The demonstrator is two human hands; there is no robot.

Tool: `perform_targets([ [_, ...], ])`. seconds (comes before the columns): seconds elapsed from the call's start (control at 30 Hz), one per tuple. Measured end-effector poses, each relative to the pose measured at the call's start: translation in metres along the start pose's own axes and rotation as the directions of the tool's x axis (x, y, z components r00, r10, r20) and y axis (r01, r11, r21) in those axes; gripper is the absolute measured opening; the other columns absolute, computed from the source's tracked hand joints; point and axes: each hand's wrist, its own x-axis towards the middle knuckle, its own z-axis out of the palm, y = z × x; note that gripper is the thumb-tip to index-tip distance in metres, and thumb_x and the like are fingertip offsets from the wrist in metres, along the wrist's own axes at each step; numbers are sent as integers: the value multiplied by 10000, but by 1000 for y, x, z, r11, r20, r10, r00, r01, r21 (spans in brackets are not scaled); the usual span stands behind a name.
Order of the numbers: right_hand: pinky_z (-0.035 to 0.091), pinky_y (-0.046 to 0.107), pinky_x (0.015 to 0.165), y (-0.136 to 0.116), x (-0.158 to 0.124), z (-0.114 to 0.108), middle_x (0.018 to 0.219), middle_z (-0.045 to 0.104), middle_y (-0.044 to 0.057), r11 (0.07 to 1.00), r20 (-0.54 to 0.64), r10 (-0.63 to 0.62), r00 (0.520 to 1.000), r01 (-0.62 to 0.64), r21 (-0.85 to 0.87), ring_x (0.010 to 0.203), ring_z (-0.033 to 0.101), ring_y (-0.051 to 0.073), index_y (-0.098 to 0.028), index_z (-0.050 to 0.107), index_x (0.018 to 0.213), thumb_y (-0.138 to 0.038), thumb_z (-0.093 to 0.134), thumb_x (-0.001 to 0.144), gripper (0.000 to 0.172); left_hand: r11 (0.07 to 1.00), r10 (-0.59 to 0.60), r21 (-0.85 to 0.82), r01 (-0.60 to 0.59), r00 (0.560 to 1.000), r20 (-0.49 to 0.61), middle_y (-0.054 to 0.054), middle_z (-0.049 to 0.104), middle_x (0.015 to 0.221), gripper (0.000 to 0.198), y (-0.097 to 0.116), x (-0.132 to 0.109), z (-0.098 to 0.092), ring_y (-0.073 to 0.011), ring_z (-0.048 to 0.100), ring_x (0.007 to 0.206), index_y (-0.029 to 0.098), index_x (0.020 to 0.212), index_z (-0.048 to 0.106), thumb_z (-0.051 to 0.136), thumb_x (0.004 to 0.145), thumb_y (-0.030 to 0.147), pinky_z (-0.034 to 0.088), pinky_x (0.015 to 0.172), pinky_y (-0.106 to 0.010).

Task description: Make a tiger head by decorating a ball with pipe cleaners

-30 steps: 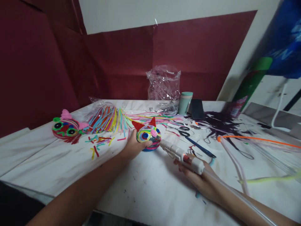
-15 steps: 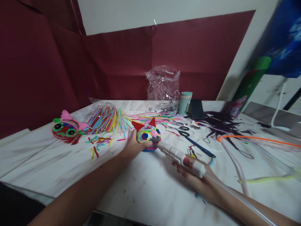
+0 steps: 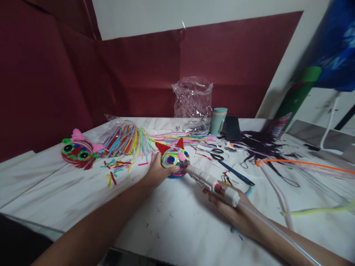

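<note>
left hand (image 3: 155, 174) has a firm grip on the cat (image 3: 172, 161), fingers round its left side and thumb across the front, which i'd guess steadies it and leaves the other side free. the cat's about mid-bench (image 3: 177, 218), red ears up. can't tell if it's resting on the top. right hand (image 3: 231, 207) is curled round the glue gun (image 3: 203, 178), tip right by the cat's lower right side; not sure if they're touching. the clear stick (image 3: 280, 228) trails out the back, probably just too long to fit.

second head (image 3: 79, 151) sits toward the left edge, well apart from both hands, stems (image 3: 124, 142) piled beside it and cut bits (image 3: 118, 166) in front. scissors (image 3: 218, 153) lie past the gun, easy reach i reckon.

bench is white marbled, kinda messy: cup (image 3: 218, 122) and phone (image 3: 232, 128) near the back edge, purple strands (image 3: 256, 145) by the back right corner, orange stem (image 3: 291, 162) running to the right edge. behind it, a maroon sheet (image 3: 144, 74) on a pale wall (image 3: 194, 11), clear bag (image 3: 193, 98) in front.
</note>
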Motion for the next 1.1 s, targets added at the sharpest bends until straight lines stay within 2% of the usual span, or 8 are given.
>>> perform_targets([
  [0.23, 495, 275, 632, -2, -1, -1, 775, 647, 53, 999, 4, -46, 999, 46, 25, 719, 626, 187, -201, 586, 827, -254, 455, 824, 141, 1000, -8, 1, 8, 1000, -29, -26, 634, 943, 503, 3, -1, 1, -215, 606, 924, 187, 993, 464, 744, 594, 314, 502, 781, -317],
  [0.43, 479, 273, 584, -1, 0, -2, 694, 631, 31, 1000, -52, 28, 998, -29, -7, 643, 604, 174, -194, 589, 805, -288, 458, 826, 163, 1000, 1, -15, -1, 1000, -7, -18, 617, 937, 496, 0, 2, 1, -211, 598, 930, 191, 1011, 449, 722, 617, 315, 496, 789, -321],
  [0.6, 475, 267, 569, -1, 1, -1, 696, 635, 24, 1000, -23, 22, 999, -23, -16, 631, 603, 167, -198, 590, 802, -264, 458, 816, 148, 1000, -9, 29, 9, 1000, -7, -15, 621, 929, 502, 1, 0, 0, -213, 597, 923, 192, 1011, 456, 728, 610, 325, 493, 795, -330],
  [0.83, 480, 285, 574, -4, 2, 0, 728, 650, 39, 999, -28, 11, 1000, -11, 30, 636, 607, 179, -208, 576, 748, -292, 464, 808, 152, 1000, 5, -19, -5, 1000, 9, -27, 638, 962, 527, 0, 0, 1, -220, 609, 937, 194, 1018, 457, 743, 596, 332, 499, 802, -339],
  [1.0, 492, 295, 593, -1, -2, 0, 715, 646, 36, 997, -85, 51, 995, -45, 63, 657, 614, 192, -202, 604, 824, -282, 465, 812, 161, 999, -9, -34, 9, 1000, -8, -34, 640, 967, 518, 2, 0, 1, -224, 611, 943, 189, 1007, 471, 745, 589, 326, 504, 806, -341],
  [1.1, 501, 294, 585, 1, -3, 0, 733, 649, 34, 992, -80, 69, 994, -60, 111, 655, 614, 190, -199, 607, 832, -279, 482, 805, 150, 999, -17, -42, 16, 1000, -14, -26, 639, 939, 504, 1, 1, 1, -220, 614, 925, 187, 988, 471, 745, 587, 320, 509, 796, -342],
])
